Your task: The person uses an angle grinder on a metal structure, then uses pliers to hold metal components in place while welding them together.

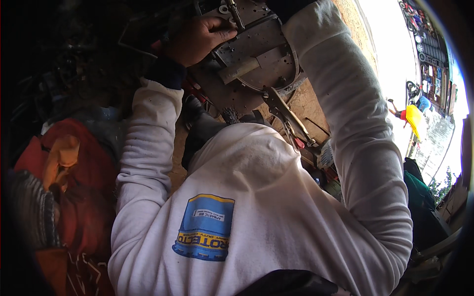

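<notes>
metal plate (256, 47): grey, speckled | sleeve (148, 138): white | cuff (167, 73): dark navy | cloth (84, 163): red-orange

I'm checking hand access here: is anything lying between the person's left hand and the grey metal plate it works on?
Nothing visible does. The left hand already rests on the edge of the grey perforated metal plate, fingers by a thin metal tool at the top. The right hand is hidden past the white sleeve.

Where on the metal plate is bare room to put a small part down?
The metal plate is bare between the cylinder and its right curved rim. Its top is crowded by the left hand and a tool; locking pliers clamp the lower edge. The right hand is hidden.
</notes>
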Available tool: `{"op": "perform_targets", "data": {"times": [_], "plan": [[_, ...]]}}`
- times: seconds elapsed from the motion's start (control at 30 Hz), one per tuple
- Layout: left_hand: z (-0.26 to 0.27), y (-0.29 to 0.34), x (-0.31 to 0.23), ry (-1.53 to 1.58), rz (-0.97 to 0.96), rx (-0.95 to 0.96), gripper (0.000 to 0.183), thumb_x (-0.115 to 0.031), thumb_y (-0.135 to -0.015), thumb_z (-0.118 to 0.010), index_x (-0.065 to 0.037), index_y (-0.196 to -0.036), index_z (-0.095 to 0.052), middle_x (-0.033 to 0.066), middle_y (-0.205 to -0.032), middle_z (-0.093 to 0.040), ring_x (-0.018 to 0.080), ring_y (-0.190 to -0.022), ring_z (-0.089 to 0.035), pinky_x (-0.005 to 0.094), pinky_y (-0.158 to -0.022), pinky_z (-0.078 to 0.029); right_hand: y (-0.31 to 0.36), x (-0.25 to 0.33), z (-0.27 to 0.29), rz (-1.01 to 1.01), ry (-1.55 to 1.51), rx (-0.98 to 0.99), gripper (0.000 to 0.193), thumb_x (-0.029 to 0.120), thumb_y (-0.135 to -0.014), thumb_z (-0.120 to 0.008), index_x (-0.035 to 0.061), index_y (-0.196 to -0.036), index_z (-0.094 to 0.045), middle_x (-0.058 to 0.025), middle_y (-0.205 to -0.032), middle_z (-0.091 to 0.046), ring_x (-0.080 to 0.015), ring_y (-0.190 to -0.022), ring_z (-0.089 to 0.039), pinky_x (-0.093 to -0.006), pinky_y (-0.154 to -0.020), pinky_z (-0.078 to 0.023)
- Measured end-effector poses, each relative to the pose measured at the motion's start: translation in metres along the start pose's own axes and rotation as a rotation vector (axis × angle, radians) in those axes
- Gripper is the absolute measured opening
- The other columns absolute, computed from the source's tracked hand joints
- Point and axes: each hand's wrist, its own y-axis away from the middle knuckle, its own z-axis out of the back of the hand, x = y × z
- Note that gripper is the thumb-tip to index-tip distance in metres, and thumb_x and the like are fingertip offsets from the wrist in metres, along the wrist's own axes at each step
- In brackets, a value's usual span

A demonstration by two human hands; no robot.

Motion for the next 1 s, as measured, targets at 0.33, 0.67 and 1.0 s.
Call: {"op": "perform_targets", "data": {"times": [0.33,0.67,1.0], "plan": [[-0.002,0.001,-0.005,-0.076,-0.008,-0.026,0.021,-0.022,-0.089,-0.070,-0.004,-0.099,-0.073,0.0050,-0.089,-0.073,0.0103,-0.082,-0.066,0.0270,-0.077,-0.051,-0.006,-0.012,0.001,-0.035,0.169,-0.101,0.093,0.017,-0.077,-0.077,0.0081,-0.152,-0.022,-0.0196,-0.137,-0.047,-0.0231,-0.114,-0.053,-0.0335,-0.092,-0.047],[-0.001,0.003,-0.002,-0.103,0.025,-0.045,0.024,-0.025,-0.088,-0.070,-0.004,-0.101,-0.072,0.0055,-0.090,-0.074,0.0112,-0.081,-0.066,0.0283,-0.076,-0.051,-0.010,-0.010,-0.011,-0.056,0.372,-0.319,0.082,0.026,-0.073,-0.077,0.0041,-0.143,-0.040,-0.0185,-0.123,-0.056,-0.0241,-0.111,-0.054,-0.0340,-0.093,-0.045],[-0.002,0.002,-0.006,-0.243,-0.037,-0.040,0.027,-0.029,-0.090,-0.067,-0.006,-0.103,-0.071,0.0083,-0.091,-0.073,0.0185,-0.082,-0.068,0.0318,-0.077,-0.051,-0.018,-0.022,-0.027,-0.122,0.486,-0.556,0.038,0.021,-0.079,-0.065,-0.0042,-0.107,-0.061,-0.0202,-0.082,-0.065,-0.0323,-0.075,-0.065,-0.0390,-0.068,-0.050]]}}
